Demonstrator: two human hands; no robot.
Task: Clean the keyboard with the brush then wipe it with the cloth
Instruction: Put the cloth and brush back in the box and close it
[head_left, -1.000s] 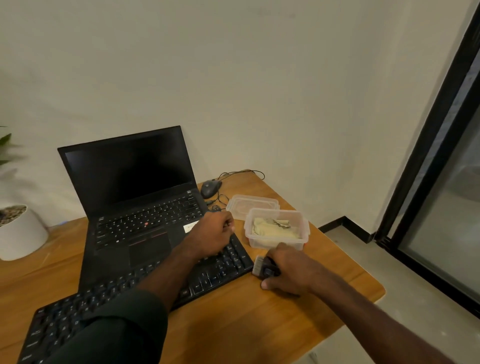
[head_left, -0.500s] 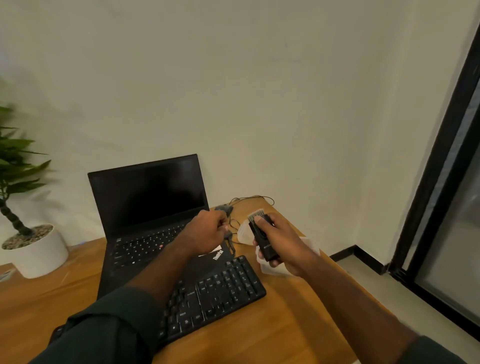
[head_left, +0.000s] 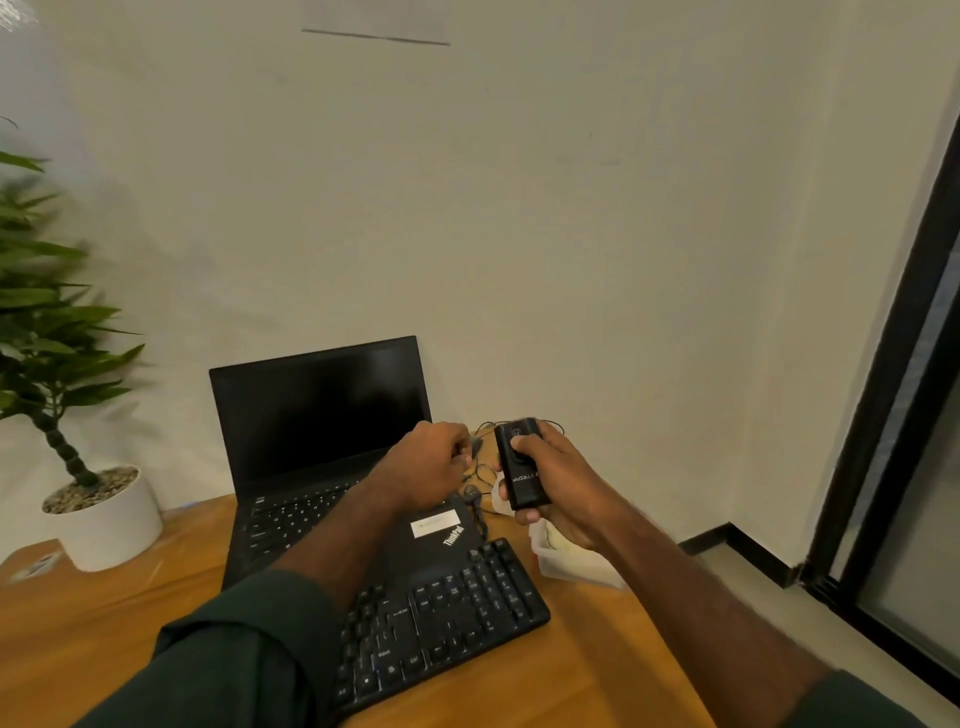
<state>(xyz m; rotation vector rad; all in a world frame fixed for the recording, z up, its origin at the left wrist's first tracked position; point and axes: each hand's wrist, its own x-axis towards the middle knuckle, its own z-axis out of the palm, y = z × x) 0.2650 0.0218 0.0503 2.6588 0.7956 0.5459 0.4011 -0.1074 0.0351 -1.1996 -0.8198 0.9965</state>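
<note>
My right hand (head_left: 558, 486) grips a black brush (head_left: 521, 467) upright above the desk, thumb pressed on its front, and no bristles show at its dark top end. Just left of it my left hand (head_left: 434, 462) hovers with fingers curled, and nothing shows inside it. The black keyboard (head_left: 447, 613) lies below both hands on the wooden desk (head_left: 571, 680), partly under my left forearm. A pale cloth (head_left: 557, 543) sits in a clear plastic tub (head_left: 576, 571), mostly hidden by my right wrist.
An open black laptop (head_left: 322, 415) stands behind the keyboard. Tangled mouse cable (head_left: 485, 467) lies between my hands near the wall. A white plant pot (head_left: 104, 519) is at the desk's left. The desk's right edge drops to the floor beside a dark door frame (head_left: 883, 415).
My right hand picked the brush up from the desk beside the tub and raised it upright. My left hand left the keyboard and rose beside it. The brush's pale bristles no longer show.
</note>
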